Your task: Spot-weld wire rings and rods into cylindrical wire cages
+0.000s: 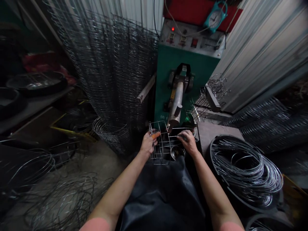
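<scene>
My left hand [148, 143] is closed on the side of a small wire basket [161, 150], with an orange cover on one finger. The basket is tilted beneath the metal electrode arm [176, 104] of a green welding machine [166, 67], its upper wires close to the arm's tip. To the right of the tip, my right hand [187, 141] pinches a thin wire that runs toward the basket. Its fingertips partly hide the wire's end. Below and between the hands sits a small round metal bowl [177, 152], its contents too dark to make out.
Tall stacks of wire rings [130, 64] rise left of the machine. A black tub [213, 160] of wire hoops stands at right, beside a grey board [223, 130]. Loose wires [69, 199] litter the floor at left. A teal clock [215, 17] hangs above the control panel.
</scene>
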A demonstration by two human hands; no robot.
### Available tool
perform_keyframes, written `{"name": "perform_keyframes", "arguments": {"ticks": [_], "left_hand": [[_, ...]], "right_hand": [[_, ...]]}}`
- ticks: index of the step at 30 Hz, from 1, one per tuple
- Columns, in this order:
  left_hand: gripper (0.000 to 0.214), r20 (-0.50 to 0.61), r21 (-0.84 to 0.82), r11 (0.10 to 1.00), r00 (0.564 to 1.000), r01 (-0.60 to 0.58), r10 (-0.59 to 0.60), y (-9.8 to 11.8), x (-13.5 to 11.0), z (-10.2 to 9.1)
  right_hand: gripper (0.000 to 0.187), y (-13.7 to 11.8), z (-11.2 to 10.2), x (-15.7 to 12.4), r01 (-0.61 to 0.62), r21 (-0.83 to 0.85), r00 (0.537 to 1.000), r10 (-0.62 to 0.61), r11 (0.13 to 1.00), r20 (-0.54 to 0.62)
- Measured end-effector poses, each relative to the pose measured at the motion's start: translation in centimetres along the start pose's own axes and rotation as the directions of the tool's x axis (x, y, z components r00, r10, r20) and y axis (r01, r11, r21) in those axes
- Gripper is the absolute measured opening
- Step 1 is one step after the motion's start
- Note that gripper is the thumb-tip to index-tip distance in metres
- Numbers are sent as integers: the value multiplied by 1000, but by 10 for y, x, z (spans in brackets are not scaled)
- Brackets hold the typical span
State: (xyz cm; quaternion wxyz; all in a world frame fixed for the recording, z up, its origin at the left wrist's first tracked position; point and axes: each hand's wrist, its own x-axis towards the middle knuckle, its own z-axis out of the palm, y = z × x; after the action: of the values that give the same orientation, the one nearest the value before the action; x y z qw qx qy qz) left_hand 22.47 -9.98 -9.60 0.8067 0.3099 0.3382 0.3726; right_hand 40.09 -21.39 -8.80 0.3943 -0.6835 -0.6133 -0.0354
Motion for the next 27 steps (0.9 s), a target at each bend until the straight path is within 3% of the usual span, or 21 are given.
{"name": "perform_keyframes", "arguments": {"ticks": [13,19,23,27], "left_hand": [[58,-21,-38,999,1000,10,-11,0,17,4],[50,-33,-47,998,998,43,-44,1,23,6],[50,3,-24,997,998,67,-67,5,22,4],[52,113,36,993,987,111,-115,7,5,-6]], "right_hand": [[21,12,3,12,-15,3,1000,15,1000,14],[20,14,4,16,-13,-11,1000,13,1000,13],[20,11,4,11,-13,-13,1000,13,1000,3],[20,-10,0,-10,-19,-33,1000,19,999,9]]}}
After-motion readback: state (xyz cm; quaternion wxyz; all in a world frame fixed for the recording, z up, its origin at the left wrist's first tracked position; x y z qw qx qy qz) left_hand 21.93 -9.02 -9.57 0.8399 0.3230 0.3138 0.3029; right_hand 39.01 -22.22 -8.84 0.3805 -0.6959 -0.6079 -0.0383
